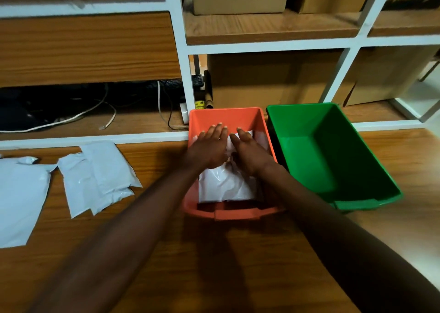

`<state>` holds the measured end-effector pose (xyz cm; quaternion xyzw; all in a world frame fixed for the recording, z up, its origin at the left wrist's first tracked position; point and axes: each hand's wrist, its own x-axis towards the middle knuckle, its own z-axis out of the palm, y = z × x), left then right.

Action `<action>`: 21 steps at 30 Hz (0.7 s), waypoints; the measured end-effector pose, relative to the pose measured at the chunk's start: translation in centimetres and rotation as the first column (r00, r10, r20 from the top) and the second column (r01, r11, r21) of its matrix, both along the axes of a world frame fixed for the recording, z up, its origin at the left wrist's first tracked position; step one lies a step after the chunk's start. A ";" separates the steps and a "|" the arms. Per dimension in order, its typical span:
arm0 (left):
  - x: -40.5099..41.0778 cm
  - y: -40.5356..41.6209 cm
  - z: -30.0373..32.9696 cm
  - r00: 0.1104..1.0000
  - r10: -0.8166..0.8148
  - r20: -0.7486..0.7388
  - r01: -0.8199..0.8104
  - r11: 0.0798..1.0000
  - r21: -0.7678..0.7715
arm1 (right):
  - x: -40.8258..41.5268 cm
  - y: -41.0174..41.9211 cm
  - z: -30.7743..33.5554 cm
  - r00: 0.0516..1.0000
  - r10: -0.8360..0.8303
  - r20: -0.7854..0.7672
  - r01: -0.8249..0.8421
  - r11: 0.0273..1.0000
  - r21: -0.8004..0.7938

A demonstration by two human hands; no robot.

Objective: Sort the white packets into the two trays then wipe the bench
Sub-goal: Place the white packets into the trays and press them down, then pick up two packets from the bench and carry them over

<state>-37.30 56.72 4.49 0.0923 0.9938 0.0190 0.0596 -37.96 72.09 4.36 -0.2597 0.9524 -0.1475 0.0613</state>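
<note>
An orange tray [228, 116] stands on the wooden bench, with a green tray [316, 122] right of it. A white packet [226, 186] lies inside the orange tray. My left hand [210, 147] and my right hand [247, 149] rest flat on top of that packet, fingers spread, side by side. The green tray holds nothing I can see. Further left on the bench lie two overlapping white packets [100, 177] and a larger white packet [20, 198] at the left edge.
The wooden bench [190, 253] runs across the front. Behind it stands a white-framed shelf [183, 50] with cardboard boxes [273, 79]. Cables [78, 117] and dark items lie in the low compartment at the left.
</note>
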 end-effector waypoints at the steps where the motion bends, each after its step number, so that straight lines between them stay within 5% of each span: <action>1: 1.0 0.1 0.5 0.999 0.007 -0.053 -0.007 1.000 0.013 | 0.8 0.4 0.3 0.999 0.004 -0.050 -0.005 1.000 -0.021; 8: 9.9 -2.1 1.3 0.947 0.135 -0.291 -0.094 0.984 0.150 | 6.9 1.3 1.4 0.943 -0.035 -0.330 -0.051 0.968 -0.246; 21: 23.9 -15.6 -1.4 0.848 0.479 -0.228 -0.441 0.875 0.201 | 16.3 -12.7 1.0 0.913 0.097 -0.395 -0.275 0.863 -0.424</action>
